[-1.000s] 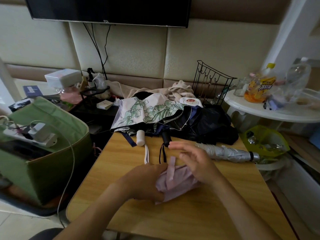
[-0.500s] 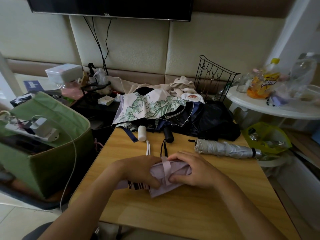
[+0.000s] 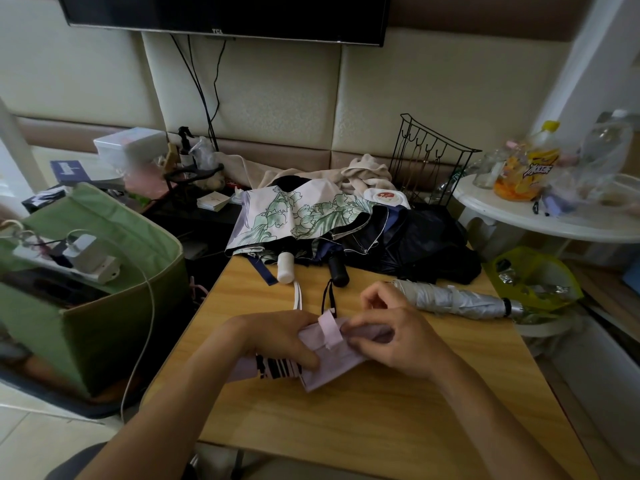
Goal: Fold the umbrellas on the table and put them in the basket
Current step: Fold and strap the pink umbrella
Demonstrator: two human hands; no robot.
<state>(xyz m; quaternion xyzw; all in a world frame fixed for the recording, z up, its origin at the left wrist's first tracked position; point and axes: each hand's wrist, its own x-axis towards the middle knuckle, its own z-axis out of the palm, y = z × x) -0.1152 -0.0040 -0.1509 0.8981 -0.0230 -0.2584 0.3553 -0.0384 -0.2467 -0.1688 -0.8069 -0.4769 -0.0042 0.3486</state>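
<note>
Left hand wraps over the lilac umbrella, hiding its handle end; grip closed round it. Right hand pinches its cloth beside the strap. Umbrella lies near the tabletop middle, long axis left-right. Four umbrellas in view: lilac, silver umbrella rolled, floral umbrella and dark umbrella unfolded, overlapping. Green basket left, partly cut off.

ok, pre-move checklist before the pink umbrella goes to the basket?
1. Left hand grips pink umbrella: ok.
2. Right hand on the fabric beside the strap: ok.
3. Strap fastened: not ok, its end stands loose.
4. Canopy fully rolled: cannot tell, hands cover it.
5. Green basket open on top: ok, though a power strip lies across it.
6. Silver umbrella apart from the hands: ok.
</note>
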